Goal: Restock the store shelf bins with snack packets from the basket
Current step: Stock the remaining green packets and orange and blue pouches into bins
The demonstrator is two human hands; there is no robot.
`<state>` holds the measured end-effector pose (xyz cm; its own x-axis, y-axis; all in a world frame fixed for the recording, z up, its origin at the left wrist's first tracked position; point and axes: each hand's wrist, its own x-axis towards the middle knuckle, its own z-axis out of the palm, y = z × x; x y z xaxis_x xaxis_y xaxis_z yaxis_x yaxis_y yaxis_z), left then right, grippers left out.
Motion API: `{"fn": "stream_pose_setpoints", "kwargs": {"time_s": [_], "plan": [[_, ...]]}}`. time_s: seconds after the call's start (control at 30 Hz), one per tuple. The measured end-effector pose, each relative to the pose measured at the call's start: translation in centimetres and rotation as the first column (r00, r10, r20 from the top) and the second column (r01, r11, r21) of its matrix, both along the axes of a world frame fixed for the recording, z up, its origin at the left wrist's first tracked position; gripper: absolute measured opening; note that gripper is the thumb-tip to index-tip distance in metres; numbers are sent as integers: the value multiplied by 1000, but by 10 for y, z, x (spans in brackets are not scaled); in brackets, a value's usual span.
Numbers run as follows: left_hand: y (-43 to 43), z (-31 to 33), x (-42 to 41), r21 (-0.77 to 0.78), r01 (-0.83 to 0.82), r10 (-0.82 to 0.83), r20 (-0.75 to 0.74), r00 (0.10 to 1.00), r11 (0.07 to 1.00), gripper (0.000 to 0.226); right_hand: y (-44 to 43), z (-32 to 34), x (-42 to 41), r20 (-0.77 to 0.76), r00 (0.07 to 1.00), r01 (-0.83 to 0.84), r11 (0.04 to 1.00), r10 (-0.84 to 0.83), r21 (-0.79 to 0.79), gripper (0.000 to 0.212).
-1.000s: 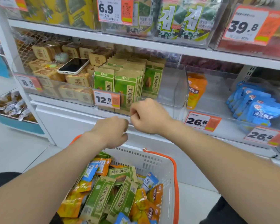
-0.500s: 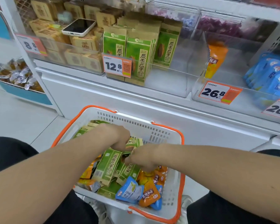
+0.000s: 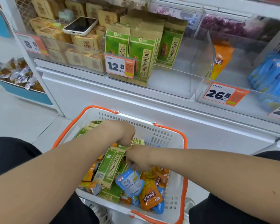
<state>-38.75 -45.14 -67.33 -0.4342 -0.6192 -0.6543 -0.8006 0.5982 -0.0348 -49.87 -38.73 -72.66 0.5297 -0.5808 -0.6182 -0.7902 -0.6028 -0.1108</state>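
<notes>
A white basket with orange handles stands on the floor between my knees, filled with green, orange and blue snack packets. My left hand reaches down into its far side, fingers curled on a green packet whose top edge sticks out beside them. My right hand is just nearer, fingers curled down between a long green packet and a blue packet; what it holds is hidden. Above, the clear shelf bin holds upright green packets on its left side only.
A phone lies on brown packets in the left bin. To the right are an orange packet and blue packets in further bins. Price tags hang on the bin fronts. A low blue-edged bin of wrapped snacks stands at far left.
Both hands came down from the shelf edge into the basket a second ago. Since half a second ago they have stayed among the packets, with my view slightly closer.
</notes>
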Motion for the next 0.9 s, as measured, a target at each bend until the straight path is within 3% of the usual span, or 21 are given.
{"fn": "stream_pose_setpoints", "kwargs": {"time_s": [0.1,0.2,0.23,0.3,0.37,0.47,0.57,0.67,0.73,0.83,0.9], "plan": [[-2,18,1,-93,-49,48,-14,999,994,24,-21,28,-9,-4,980,197,980,-197,-16,29],[-4,44,3,-119,-158,146,-103,984,980,14,-36,66,-23,73,853,509,855,-516,97,23],[-4,51,3,-70,-193,183,-133,974,979,23,-39,79,-29,114,777,602,783,-620,155,25],[-2,62,3,97,-249,264,-181,948,964,67,-42,106,-40,212,592,734,629,-777,257,24],[7,69,-2,255,-293,361,-282,889,921,97,-42,135,-51,282,462,795,533,-841,288,22],[17,68,-15,452,-324,530,-466,709,831,100,-37,172,-61,350,345,837,454,-871,305,18],[16,69,-27,535,-325,625,-633,457,780,70,-32,198,-64,454,214,844,398,-865,360,15],[10,74,-34,585,-319,658,-722,213,746,47,-31,213,-71,617,90,848,384,-782,364,26],[8,79,-39,629,-285,671,-737,78,724,47,-31,219,-81,735,174,881,437,-656,182,29],[9,87,-48,704,-197,706,-705,-72,682,38,-32,223,-100,808,442,871,401,-389,-284,22],[11,92,-54,733,-147,724,-680,-119,664,39,-34,224,-110,808,479,855,389,-343,-342,26]]}}
